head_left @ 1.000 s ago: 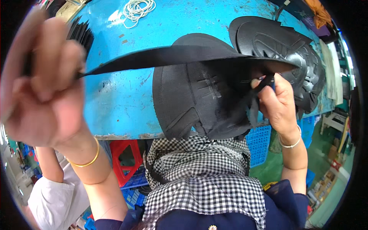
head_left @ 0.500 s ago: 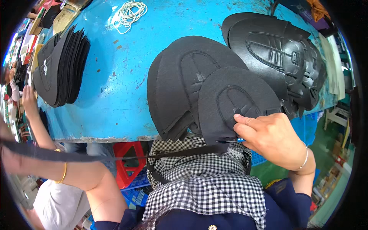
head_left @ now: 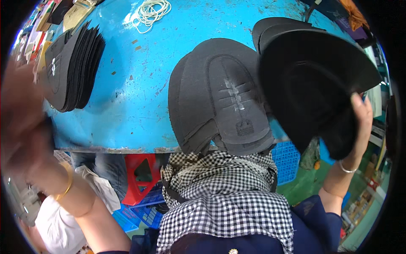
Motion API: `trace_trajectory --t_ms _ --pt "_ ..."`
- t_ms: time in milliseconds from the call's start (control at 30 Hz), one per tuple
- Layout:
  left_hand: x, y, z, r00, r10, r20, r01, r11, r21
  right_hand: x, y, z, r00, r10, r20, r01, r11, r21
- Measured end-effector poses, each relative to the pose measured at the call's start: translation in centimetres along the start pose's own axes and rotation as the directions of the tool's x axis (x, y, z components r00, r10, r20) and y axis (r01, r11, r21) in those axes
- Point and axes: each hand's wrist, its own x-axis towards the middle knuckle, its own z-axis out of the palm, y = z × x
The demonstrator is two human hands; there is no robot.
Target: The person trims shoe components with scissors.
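My right hand (head_left: 363, 120), at the right, is closed on the edge of a black shoe upper (head_left: 313, 80). The piece is lifted and tilted, with its dark smooth side showing, and it covers much of the pile of black shoe uppers (head_left: 270, 29) behind it. In front of me, at the table's near edge, lies a stack of dark grey uppers (head_left: 237, 91) with stitched outlines and pale marks. My left hand (head_left: 25, 122) is smeared by motion at the far left. Something dark shows beside it, but I cannot make out whether the hand holds it.
A standing row of black pieces (head_left: 80, 67) is at the table's left. White cord (head_left: 153, 12) lies coiled at the back of the blue table (head_left: 131, 106). Below the edge are a red stool (head_left: 137, 180) and a blue plastic crate (head_left: 286, 163). My checked apron touches the table edge.
My right hand has raised the upper from the middle stack and swung it rightward, turning it over. My left hand has moved at the far left; the long black strip no longer stretches across.
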Motion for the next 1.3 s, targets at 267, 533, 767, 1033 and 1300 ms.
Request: trace_trajectory --t_ms 267,533,767,1033,1300 --pt "7.7 -7.2 15.2 0.811 -0.301 0.501 0.320 0.946 0.051 3.6 6.1 -5.1 0.896 0.065 -0.438 -0.071 0.997 0.002" --pt "9.7 -8.2 17.2 0.691 -0.314 0.651 0.259 0.949 0.182 0.5 0.0 4.1 0.977 -0.091 0.195 0.054 0.981 0.188" --pt "8.0 -9.1 18.4 0.870 -0.165 0.465 0.075 0.976 0.206 4.1 -1.2 9.9 0.684 -0.477 0.552 0.604 0.795 -0.061" --pt "8.0 -9.8 16.5 0.885 -0.227 0.407 0.131 0.959 0.250 5.5 -1.2 10.5 0.546 -0.453 0.705 0.723 0.680 -0.123" --pt "8.1 -9.9 16.9 0.905 -0.178 0.387 0.067 0.956 0.284 5.9 -1.7 12.0 0.669 -0.472 0.575 0.711 0.632 -0.309"
